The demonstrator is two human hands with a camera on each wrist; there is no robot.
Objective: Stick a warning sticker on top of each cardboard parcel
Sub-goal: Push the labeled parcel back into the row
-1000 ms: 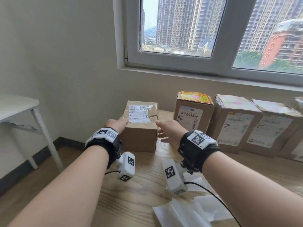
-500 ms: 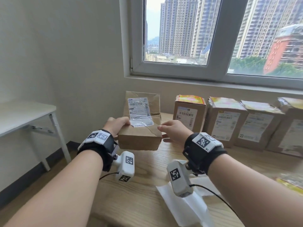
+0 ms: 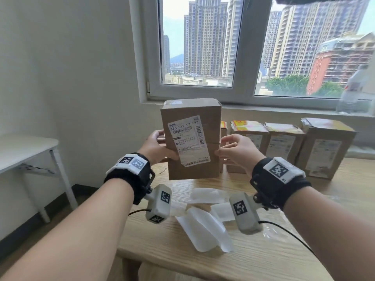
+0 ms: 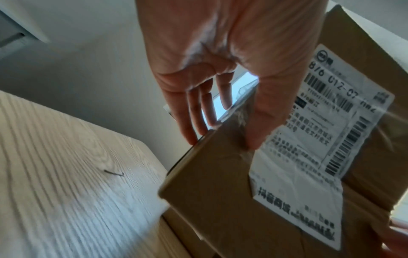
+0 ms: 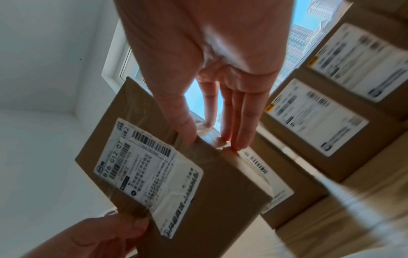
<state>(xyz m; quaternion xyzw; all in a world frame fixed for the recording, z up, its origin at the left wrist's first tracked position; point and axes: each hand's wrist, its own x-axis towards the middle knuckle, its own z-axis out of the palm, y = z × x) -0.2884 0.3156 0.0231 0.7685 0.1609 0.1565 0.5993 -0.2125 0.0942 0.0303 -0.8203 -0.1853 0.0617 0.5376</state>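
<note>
I hold a brown cardboard parcel [image 3: 192, 110] upright above the wooden table [image 3: 263, 260], its white shipping label [image 3: 188, 140] facing me. My left hand [image 3: 160, 146] grips its left side, thumb on the front and fingers behind. My right hand [image 3: 223, 146] grips the right side the same way. The left wrist view shows the left hand [image 4: 223, 129] pinching the parcel's [image 4: 220, 183] edge. In the right wrist view the right hand [image 5: 214, 139] clasps the parcel [image 5: 220, 183]. Its upper face shows bare cardboard and tape.
Behind stands a row of parcels [image 3: 284, 142] below the window sill; yellow-red stickers [image 3: 246, 125] cover their tops. White backing papers [image 3: 203, 230] lie on the table below my wrists. A white side table [image 3: 24, 151] stands at the left. A plastic bottle [image 3: 355, 94] stands on the sill.
Both hands have lifted the parcel off the table and tipped it up on end, so its label now faces me. The view has risen with it.
</note>
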